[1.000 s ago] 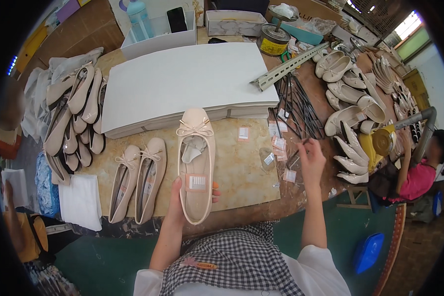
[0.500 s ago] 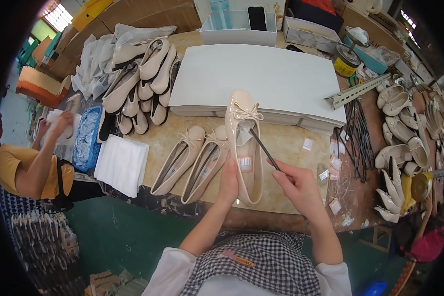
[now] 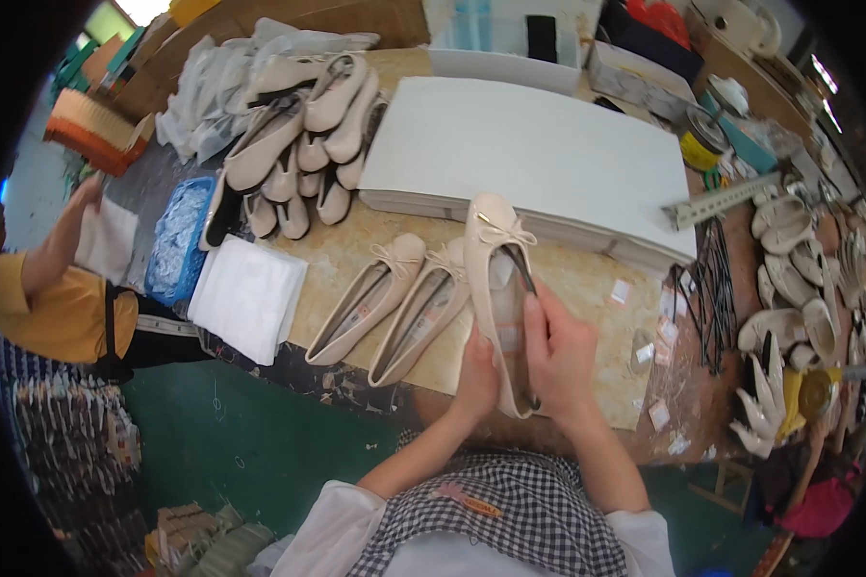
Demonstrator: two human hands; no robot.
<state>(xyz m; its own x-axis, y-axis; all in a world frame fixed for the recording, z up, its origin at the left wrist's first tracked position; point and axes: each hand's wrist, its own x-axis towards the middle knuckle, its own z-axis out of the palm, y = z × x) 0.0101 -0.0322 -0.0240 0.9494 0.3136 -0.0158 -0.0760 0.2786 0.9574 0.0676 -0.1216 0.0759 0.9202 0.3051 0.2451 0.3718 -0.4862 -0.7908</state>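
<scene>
My left hand (image 3: 479, 377) is closed around the left side of a beige ballet flat (image 3: 492, 213) with a small bow, held toe away from me above the table. My right hand (image 3: 562, 348) is closed at the shoe's right side on a thin black strip (image 3: 522, 266). That strip runs curved inside the shoe from the toe along the right wall toward the heel; my fingers hide its middle. White paper fills the toe. Just left lie two matching flats, one (image 3: 364, 306) farther left and one (image 3: 416, 322) closer, each with a dark strip inside.
A pile of beige shoes (image 3: 298, 144) lies at the back left, near a blue basket (image 3: 170, 279) and folded white cloths (image 3: 245, 303). A stack of white sheets (image 3: 539, 144) stands behind. More black strips (image 3: 710, 298) and shoes are at right. A co-worker (image 3: 53, 298) works far left.
My right hand has come down against the shoe's right side, and the black strip, straight and sticking out before, now bends inside it. The whole view has shifted slightly.
</scene>
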